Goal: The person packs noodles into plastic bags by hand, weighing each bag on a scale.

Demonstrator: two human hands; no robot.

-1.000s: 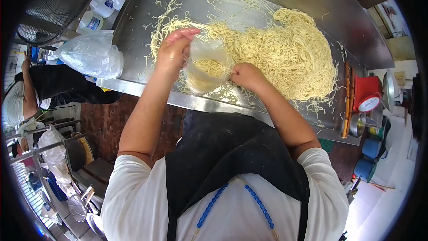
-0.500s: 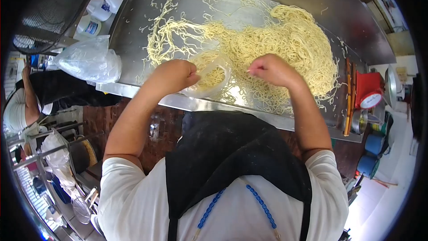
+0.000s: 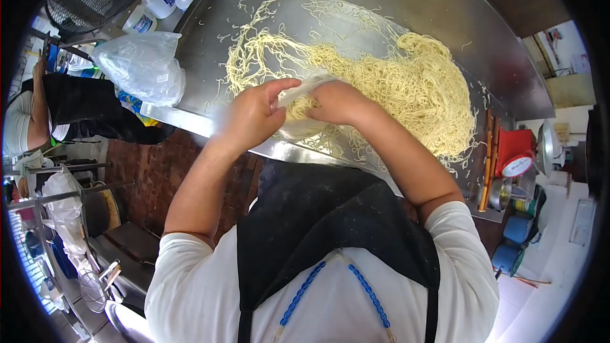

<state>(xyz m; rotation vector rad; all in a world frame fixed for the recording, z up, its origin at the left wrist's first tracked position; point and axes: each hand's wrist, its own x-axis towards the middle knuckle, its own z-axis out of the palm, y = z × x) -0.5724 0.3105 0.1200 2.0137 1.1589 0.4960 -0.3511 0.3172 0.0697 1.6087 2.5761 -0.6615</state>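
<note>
A clear plastic bag (image 3: pixel 302 128) with noodles inside stands at the front edge of the metal worktop (image 3: pixel 213 38). My left hand (image 3: pixel 254 114) holds the bag's left side, its thumb and index finger apart at the mouth. From the right, my right hand (image 3: pixel 343 103) reaches into the opening, thumb toward the noodles; the bag and the hand itself partly hide its fingers. Just behind and to the right lies a big heap of yellow noodles (image 3: pixel 419 98), with loose strands trailing left over the metal.
Another clear plastic bag (image 3: pixel 143 67) rests on the worktop's left corner, near white jugs (image 3: pixel 159 0). Wooden sticks (image 3: pixel 489 159) and a red scale (image 3: pixel 513 152) are at the right. A person in a dark apron (image 3: pixel 82 108) stands at the left.
My right hand has moved left from over the noodle heap into the bag's mouth. My left thumb and index finger have spread apart. The view has turned slightly.
</note>
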